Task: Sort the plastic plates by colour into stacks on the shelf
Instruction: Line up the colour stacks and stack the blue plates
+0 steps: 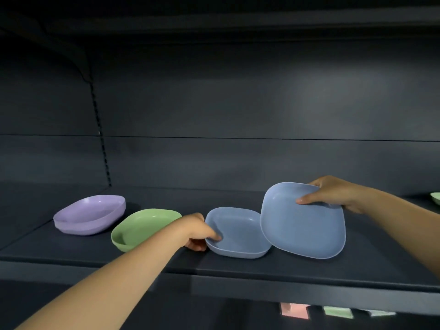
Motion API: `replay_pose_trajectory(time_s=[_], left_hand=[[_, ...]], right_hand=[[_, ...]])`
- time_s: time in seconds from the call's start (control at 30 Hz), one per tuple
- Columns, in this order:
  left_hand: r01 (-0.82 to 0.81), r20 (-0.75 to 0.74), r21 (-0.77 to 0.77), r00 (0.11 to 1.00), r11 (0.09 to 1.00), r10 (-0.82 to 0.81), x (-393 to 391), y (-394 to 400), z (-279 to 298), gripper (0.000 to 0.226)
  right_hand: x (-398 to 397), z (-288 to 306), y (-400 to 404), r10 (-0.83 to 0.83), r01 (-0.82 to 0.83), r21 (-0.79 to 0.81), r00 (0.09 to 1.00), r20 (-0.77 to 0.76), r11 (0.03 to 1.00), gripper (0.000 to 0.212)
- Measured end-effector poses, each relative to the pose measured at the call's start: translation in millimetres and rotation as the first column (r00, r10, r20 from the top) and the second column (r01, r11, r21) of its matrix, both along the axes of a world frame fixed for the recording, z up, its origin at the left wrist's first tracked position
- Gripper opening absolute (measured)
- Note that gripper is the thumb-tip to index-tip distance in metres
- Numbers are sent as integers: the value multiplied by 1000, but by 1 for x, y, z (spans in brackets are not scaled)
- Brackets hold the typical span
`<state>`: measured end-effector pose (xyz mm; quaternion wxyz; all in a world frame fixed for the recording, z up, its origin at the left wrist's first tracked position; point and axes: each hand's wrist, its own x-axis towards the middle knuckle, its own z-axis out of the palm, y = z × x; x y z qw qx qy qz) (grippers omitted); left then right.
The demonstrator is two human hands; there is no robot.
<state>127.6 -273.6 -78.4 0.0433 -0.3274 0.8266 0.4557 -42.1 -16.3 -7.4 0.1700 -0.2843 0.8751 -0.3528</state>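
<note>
Two blue plates at centre-right of dark shelf [238,267]. Lower blue plate [238,232] lies flat on the shelf; left hand [198,231] pinches its near-left rim, thumb inside, fingers beneath. Tilted blue plate [302,220] held clear of the shelf, partly overlapping the lower one's right edge; right hand [333,194] grips its far-right rim, thumb on the inner face. Green plate stack [140,225] just left of the left hand. Purple plate stack [90,214] further left. Pale green plate edge [435,198] at far right. Pink and green labels [295,310] below the shelf front.
</note>
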Motion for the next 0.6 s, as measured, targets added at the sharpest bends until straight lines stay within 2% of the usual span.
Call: replay_pose_trajectory(time_s=[0.07, 0.2, 0.27, 0.33, 0.5, 0.6], left_hand=[[38, 24, -10, 999, 999, -38, -2, -1, 3, 30], [85, 21, -68, 996, 994, -84, -10, -12, 7, 70], [85, -3, -29, 996, 996, -86, -15, -19, 7, 77], [74, -46, 38, 996, 997, -72, -21, -25, 5, 77], [47, -165, 231, 986, 972, -9, -28, -30, 4, 53], [54, -201, 260, 980, 964, 0, -30, -32, 1, 56]], right_hand=[[5, 2, -4, -13, 13, 10, 1000, -7, 1000, 19], [12, 5, -15, -29, 29, 22, 1000, -9, 999, 19], [15, 4, -26, -25, 25, 34, 1000, -3, 999, 21], [18, 0, -42, -18, 18, 40, 1000, 5, 999, 22], [17, -18, -90, 20, -20, 56, 1000, 14, 998, 24], [17, -32, -113, 67, -64, 82, 997, -34, 995, 25]])
